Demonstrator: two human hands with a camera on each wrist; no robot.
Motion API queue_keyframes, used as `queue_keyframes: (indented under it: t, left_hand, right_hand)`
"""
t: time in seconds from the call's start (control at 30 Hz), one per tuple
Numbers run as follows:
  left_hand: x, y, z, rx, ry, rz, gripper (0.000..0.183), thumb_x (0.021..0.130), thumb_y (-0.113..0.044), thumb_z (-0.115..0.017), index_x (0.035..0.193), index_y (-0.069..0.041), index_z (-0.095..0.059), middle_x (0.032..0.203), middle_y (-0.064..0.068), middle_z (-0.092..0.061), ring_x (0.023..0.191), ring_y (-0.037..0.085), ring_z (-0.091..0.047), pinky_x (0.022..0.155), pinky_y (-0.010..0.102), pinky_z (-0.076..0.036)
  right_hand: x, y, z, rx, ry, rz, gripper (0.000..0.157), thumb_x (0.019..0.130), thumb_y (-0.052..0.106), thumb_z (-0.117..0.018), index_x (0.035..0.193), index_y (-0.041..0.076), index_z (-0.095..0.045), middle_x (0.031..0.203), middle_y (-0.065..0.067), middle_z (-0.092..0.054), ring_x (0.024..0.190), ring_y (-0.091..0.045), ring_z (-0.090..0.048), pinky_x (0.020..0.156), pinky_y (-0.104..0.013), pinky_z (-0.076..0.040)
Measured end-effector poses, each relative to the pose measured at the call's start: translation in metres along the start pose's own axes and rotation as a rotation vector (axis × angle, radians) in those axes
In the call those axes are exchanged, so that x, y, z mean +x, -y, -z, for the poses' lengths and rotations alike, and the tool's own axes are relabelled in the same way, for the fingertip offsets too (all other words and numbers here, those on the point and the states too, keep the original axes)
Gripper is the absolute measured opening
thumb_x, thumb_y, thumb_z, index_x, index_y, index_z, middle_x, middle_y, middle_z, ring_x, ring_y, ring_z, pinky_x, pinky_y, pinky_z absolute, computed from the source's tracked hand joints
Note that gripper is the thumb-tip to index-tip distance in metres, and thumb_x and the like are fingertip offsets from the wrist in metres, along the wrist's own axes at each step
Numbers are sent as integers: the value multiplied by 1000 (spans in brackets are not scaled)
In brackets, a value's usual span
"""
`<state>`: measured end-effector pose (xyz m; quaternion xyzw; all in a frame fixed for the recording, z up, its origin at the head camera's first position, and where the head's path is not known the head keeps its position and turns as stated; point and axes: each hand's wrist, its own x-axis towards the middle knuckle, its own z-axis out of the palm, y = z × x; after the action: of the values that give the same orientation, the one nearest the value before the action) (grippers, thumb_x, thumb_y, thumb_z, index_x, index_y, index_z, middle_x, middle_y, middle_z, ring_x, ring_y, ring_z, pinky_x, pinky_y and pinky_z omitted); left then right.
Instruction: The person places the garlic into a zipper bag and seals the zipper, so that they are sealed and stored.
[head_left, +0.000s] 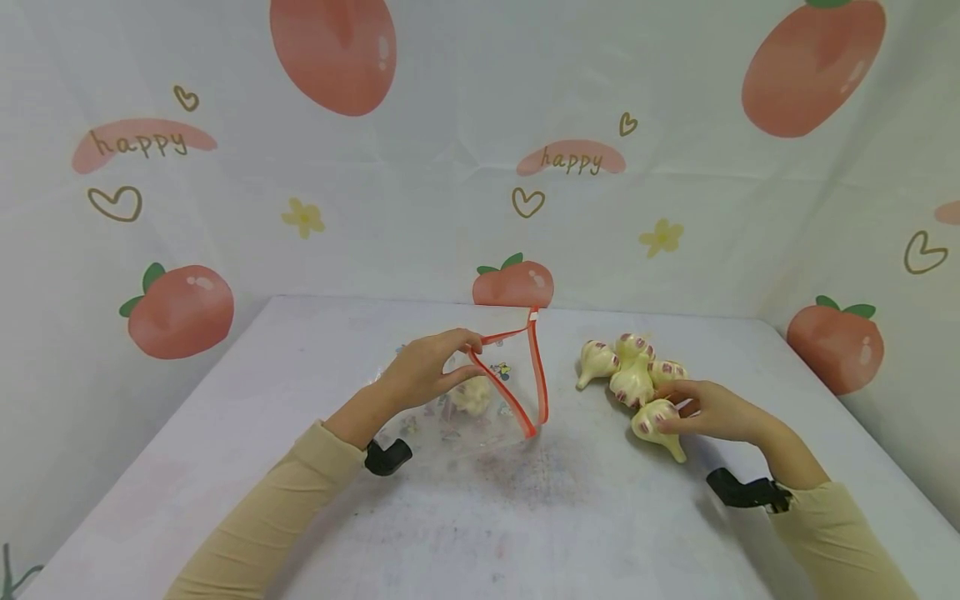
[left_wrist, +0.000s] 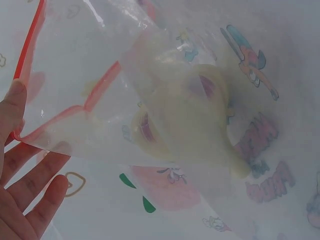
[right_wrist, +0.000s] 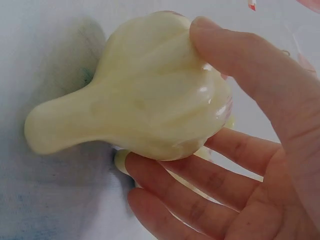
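My left hand [head_left: 425, 367] pinches the red-edged mouth of a clear zip bag [head_left: 487, 433] between thumb and fingers, and the mouth gapes toward the right. Inside the bag lies one garlic bulb [left_wrist: 185, 115], pale with purple patches, seen through the printed plastic. On the right, my right hand [head_left: 712, 410] holds another garlic bulb [right_wrist: 150, 85] by its rounded end, thumb on one side and fingers on the other, its stem pointing away from the palm. Just behind that hand, several more garlic bulbs [head_left: 632, 382] sit bunched together.
The white table [head_left: 480, 517] carries some faint stains in front of the bag. A white cloth backdrop [head_left: 450, 217] with printed fruit and hearts rises behind and at both sides. Black wrist mounts [head_left: 388, 457] jut out below both wrists.
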<state>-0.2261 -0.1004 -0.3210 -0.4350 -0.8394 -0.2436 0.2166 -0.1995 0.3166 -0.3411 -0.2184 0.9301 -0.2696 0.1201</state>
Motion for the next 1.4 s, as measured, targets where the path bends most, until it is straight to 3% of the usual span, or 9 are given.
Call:
queue_keyframes:
  t: [0.4,0.7,0.9,1.4]
  left_hand:
    - [0,1,0,-2,5,3,32,80,-15,-73,106,-4,-58,98,4,-68,90,17,-68,69,29,-54]
    - [0,1,-1,-1,3,5,32,80,-15,-73,107,-4,-59,99,4,-68,91,17,-68,71,29,-55]
    - [0,0,0,1,6,7,32,80,-15,-73,106,-4,-59,99,4,-68,90,17,-67,71,30,-55]
    - [1,1,1,8,-15,-31,33,80,-17,-73,106,-6,-57,98,4,-68,89,16,-67,71,29,-55]
  right_hand:
    - [-5,6,6,-55,-59,62,51,81,25,-72,120,-3,-55,112,-19,-63,90,-17,-65,74,-22,-54]
    - [-3,17,9,-26,-109,121,48,80,21,-74,117,-3,-56,111,-17,-63,87,2,-61,75,-17,-54]
    - [0,27,9,-51,-154,141,45,80,22,-74,116,2,-58,112,-13,-63,88,4,-59,76,-19,-55]
    - [7,46,7,-62,-237,206,47,77,19,-76,117,2,-58,107,-10,-65,88,3,-59,75,-26,-56]
